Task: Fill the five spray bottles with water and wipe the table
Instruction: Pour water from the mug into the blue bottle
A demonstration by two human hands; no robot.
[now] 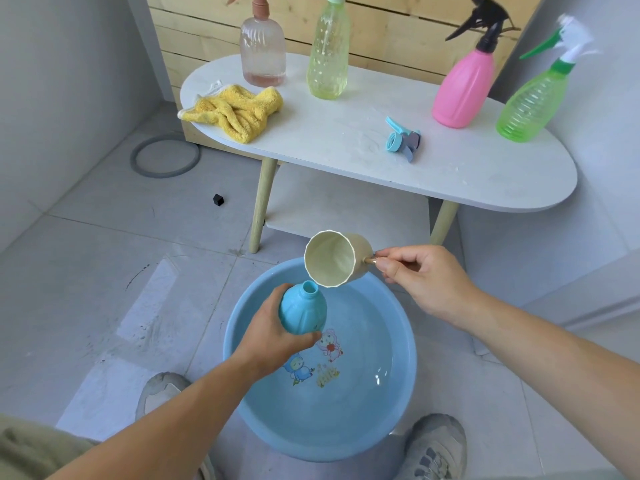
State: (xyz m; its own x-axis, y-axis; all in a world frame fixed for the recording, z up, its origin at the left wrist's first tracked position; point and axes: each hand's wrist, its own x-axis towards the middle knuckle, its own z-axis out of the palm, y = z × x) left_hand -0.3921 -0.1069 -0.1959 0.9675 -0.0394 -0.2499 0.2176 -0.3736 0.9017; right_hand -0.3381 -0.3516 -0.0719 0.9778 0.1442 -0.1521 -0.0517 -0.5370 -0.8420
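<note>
Now your left hand grips the blue spray bottle, fingers curled round it; your right hand pinches the cup handle, rim just above the bottle mouth. Capping it and wiping the table appear left.

Basin: smooth, glossy blue plastic. Blue bottle: opaque plastic with a satin sheen. Cup: matt cream plastic, faceted; its handle looks like polished metal. Table: matt white top, faintly grained; legs of pale bare wood. Cloth: yellow, fluffy pile. Pink bottle: opaque glossy plastic. Green bottle: translucent ribbed plastic. Back panel: unpainted wood planks. Floor: matt grey tiles, scuffed.
</note>
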